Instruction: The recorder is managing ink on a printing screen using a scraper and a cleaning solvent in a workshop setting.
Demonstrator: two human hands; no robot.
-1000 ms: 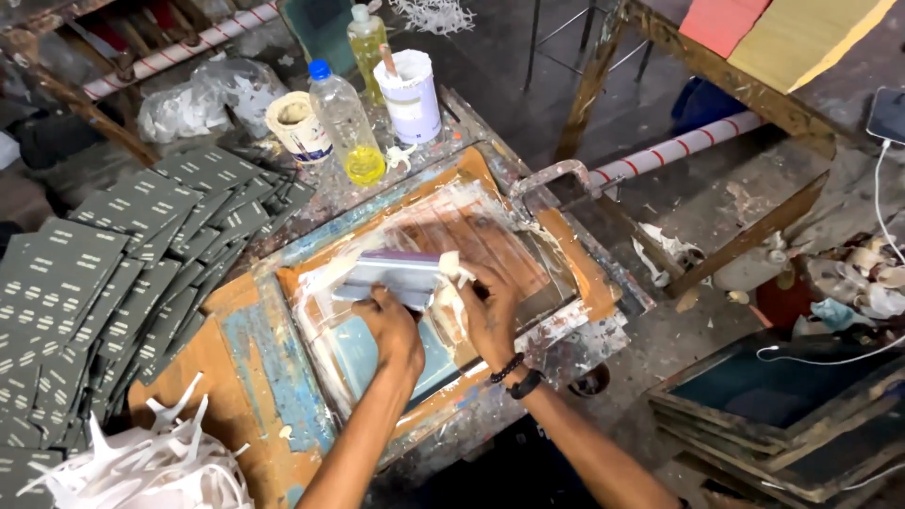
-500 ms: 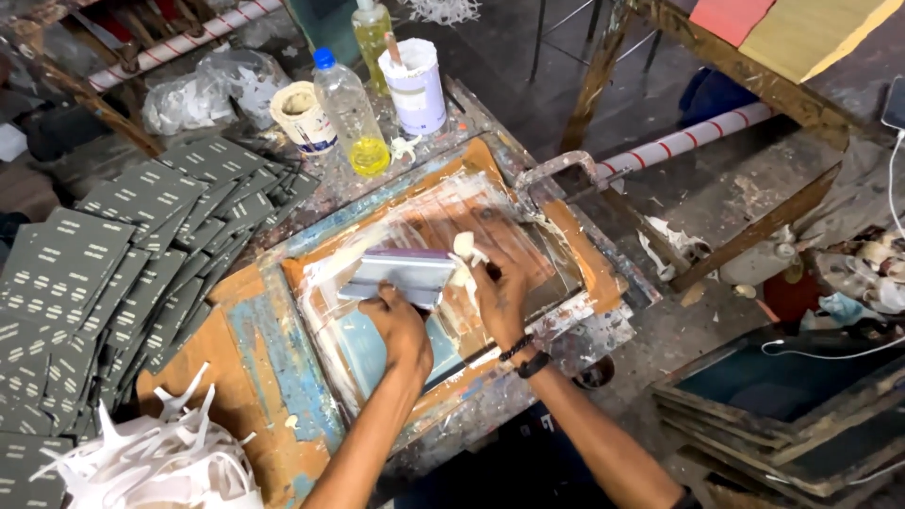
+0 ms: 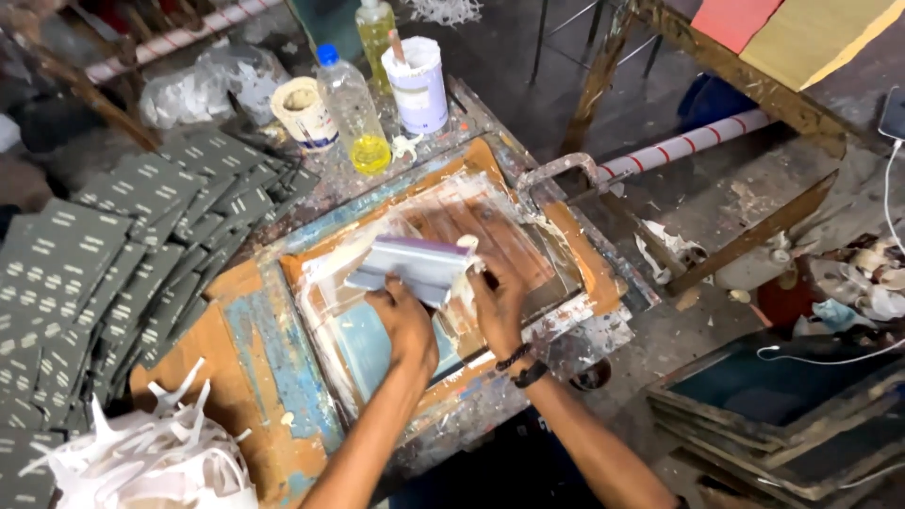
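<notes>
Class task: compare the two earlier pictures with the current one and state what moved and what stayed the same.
Both hands, left hand and right hand, keep their grip on the squeegee, which has tilted up a little on the screen frame. The bottles, white tub and stacked dark cards stayed put.

Both hands gripped one squeegee on the printing frame.
The left hand (image 3: pixel 407 320) and right hand (image 3: pixel 497 300) held the squeegee (image 3: pixel 412 266) against the paint-smeared screen frame (image 3: pixel 575 243); its blade edge appeared tilted.
</notes>
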